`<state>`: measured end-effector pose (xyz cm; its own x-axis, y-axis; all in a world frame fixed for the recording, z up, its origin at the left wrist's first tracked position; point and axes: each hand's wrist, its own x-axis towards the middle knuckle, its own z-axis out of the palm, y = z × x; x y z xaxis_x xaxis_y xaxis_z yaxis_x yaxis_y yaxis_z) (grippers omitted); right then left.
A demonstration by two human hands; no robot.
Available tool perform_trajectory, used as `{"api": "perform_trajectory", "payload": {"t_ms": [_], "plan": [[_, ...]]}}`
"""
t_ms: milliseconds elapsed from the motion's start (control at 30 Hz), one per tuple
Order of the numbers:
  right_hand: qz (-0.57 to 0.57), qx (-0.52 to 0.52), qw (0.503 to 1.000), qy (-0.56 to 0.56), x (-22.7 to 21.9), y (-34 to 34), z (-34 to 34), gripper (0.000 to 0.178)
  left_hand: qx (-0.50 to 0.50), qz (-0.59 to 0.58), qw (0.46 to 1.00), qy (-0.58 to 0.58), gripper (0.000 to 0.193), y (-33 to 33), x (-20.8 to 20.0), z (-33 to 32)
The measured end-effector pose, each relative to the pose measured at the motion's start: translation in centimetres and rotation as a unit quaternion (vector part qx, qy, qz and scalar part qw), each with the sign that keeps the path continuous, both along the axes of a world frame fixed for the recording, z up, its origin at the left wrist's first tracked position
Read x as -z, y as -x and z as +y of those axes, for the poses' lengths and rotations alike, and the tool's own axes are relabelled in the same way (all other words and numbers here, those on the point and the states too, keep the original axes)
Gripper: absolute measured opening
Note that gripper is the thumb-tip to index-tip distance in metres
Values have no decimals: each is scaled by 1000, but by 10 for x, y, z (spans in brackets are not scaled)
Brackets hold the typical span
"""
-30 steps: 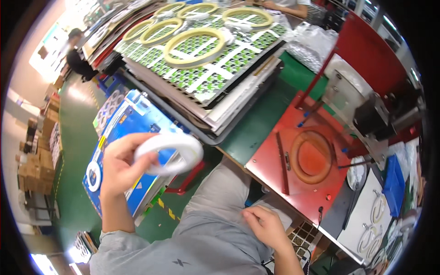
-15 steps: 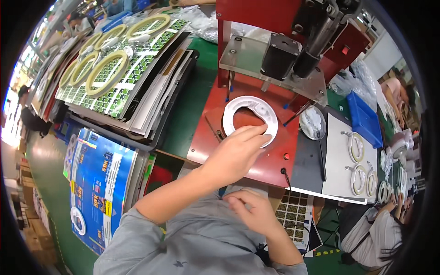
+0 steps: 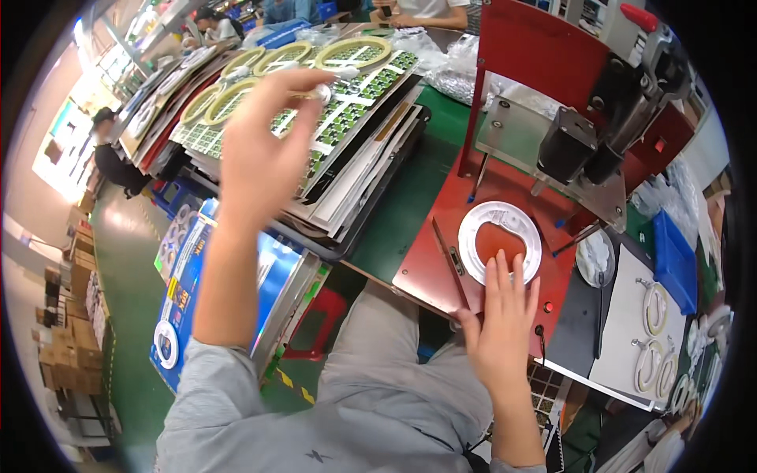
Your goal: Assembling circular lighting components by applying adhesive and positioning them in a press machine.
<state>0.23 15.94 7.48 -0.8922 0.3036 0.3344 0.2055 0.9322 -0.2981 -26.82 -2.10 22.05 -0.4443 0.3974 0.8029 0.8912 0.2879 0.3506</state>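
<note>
On the red base plate (image 3: 430,260) of a press lies a white plastic ring housing (image 3: 470,246). My right hand (image 3: 505,323) rests at its near edge, fingers stretched and spread, fingertips overlapping the rim. My left hand (image 3: 264,158) is raised over the stack of green-patterned sheets (image 3: 378,91) at the left. Its thumb and forefinger are curved and apart, close to a small white part (image 3: 347,72) among pale yellow rings (image 3: 353,53) on the top sheet. The hand hides part of those rings.
The press head with its black block (image 3: 566,142) and clear plate (image 3: 512,134) stands above the base. To the right are a dish (image 3: 595,260), a blue tray (image 3: 676,260) and several rings on a board (image 3: 623,339). A blue printed box (image 3: 276,276) stands at lower left.
My left hand has left the white ring housing and swung up and left over the sheet stack. My right hand has moved from my lap onto the housing's near edge. The view has shifted left.
</note>
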Motion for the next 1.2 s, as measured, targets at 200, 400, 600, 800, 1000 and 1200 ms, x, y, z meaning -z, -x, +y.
{"api": "perform_trajectory", "payload": {"t_ms": [200,400,600,800,1000,1200], "plan": [[69,-66,994,49,-11,-13,-25,42,88,25,942,323,41,86,-32,-28],[153,-150,957,194,2,-23,-42,26,64,71,928,361,34,109,-30,-23],[227,-165,909,307,10,-23,-49,16,66,18,938,339,23,116,-25,-42],[170,-196,822,507,-20,-22,-44,33,108,68,955,269,31,17,-1,-36],[200,-311,676,637,-51,-13,-51,48,188,47,944,268,22,-85,37,-15],[106,-204,449,864,-34,-19,-36,48,279,-202,921,180,7,-116,96,-21]]}}
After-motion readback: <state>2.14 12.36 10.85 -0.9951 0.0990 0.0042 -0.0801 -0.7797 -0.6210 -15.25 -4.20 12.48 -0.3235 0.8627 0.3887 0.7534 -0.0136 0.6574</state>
